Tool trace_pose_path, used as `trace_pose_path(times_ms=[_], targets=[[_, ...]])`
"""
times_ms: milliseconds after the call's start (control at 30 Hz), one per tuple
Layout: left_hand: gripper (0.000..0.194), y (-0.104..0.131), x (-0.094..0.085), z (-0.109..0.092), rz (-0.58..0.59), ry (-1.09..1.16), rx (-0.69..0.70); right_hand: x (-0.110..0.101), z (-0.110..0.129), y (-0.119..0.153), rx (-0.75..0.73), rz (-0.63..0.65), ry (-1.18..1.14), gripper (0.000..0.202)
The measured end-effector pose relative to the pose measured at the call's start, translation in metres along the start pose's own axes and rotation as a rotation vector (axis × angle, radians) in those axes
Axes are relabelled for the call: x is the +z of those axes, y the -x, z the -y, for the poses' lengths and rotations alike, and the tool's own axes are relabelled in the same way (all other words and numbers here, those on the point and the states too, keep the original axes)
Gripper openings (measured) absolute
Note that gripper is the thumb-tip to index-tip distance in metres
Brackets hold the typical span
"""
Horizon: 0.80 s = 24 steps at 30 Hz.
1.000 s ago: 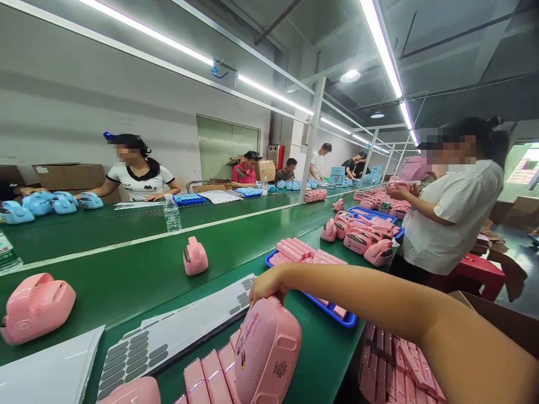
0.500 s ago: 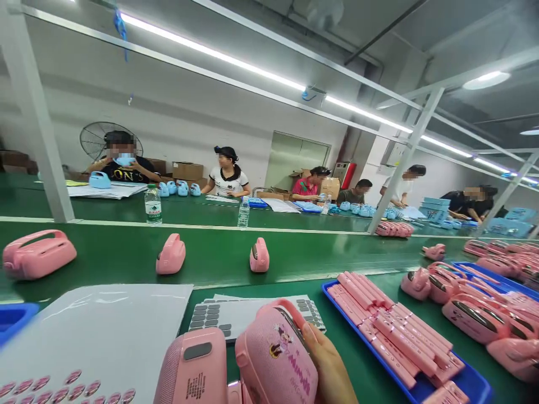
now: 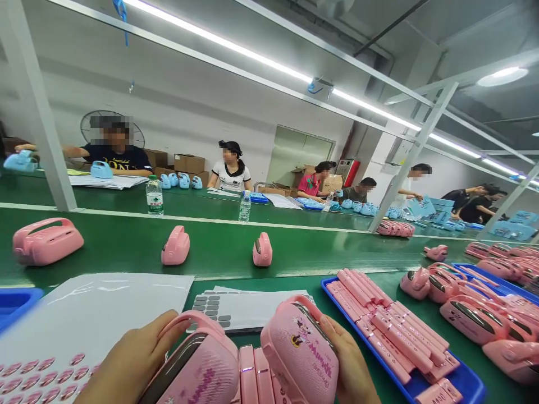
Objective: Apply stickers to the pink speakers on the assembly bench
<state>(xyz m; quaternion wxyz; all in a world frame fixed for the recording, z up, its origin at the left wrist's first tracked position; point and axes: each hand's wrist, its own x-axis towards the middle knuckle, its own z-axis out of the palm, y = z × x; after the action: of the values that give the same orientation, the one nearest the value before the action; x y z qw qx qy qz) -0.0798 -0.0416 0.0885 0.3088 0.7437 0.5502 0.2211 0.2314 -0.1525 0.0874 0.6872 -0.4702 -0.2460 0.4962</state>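
My left hand (image 3: 126,359) grips a pink speaker-like device (image 3: 197,367) at the bottom left of centre, fingers over its handle. My right hand (image 3: 351,365) holds a second pink device (image 3: 301,350) with a cartoon print, tilted, at the bottom centre. Between the two devices lie pink flat strips (image 3: 255,376). A sheet of grey stickers (image 3: 248,307) lies just behind them on the green table (image 3: 362,280).
A blue tray (image 3: 458,384) of pink strips sits to the right, with several pink devices (image 3: 471,317) beyond it. Three pink devices (image 3: 176,247) stand on the belt. A sheet of pink stickers (image 3: 37,373) lies at left. Several people work across the line.
My left hand has come into view and taken hold of the left pink device, now turned over. The right device has been raised a little. The view has tilted slightly.
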Motion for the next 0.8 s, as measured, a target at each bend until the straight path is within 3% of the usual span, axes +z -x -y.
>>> trace_pose_path(times_ms=[67, 267, 400, 500, 667, 800], targets=[[0.051, 0.001, -0.009, -0.013, 0.108, -0.139, 0.005, -0.001, 0.006, -0.003, 0.02, 0.034, 0.064, 0.04], [0.036, -0.019, -0.026, -0.04, 0.235, -0.264, 0.166, 0.004, 0.016, -0.017, 0.187, 0.182, 0.211, 0.041], [0.039, -0.034, -0.014, -0.036, 0.564, 0.045, 0.245, 0.005, 0.007, -0.026, 0.307, 0.17, 0.232, 0.034], [0.044, -0.04, 0.002, -0.025, 0.763, 0.248, 0.178, 0.007, 0.004, -0.023, 0.397, 0.121, 0.235, 0.017], [0.016, -0.038, 0.019, -0.013, 0.942, 0.364, 0.037, 0.013, 0.011, -0.011, 0.501, 0.097, 0.219, 0.013], [0.016, -0.031, 0.02, -0.014, 0.927, 0.477, -0.003, 0.014, 0.014, -0.007, 0.502, 0.11, 0.216, 0.015]])
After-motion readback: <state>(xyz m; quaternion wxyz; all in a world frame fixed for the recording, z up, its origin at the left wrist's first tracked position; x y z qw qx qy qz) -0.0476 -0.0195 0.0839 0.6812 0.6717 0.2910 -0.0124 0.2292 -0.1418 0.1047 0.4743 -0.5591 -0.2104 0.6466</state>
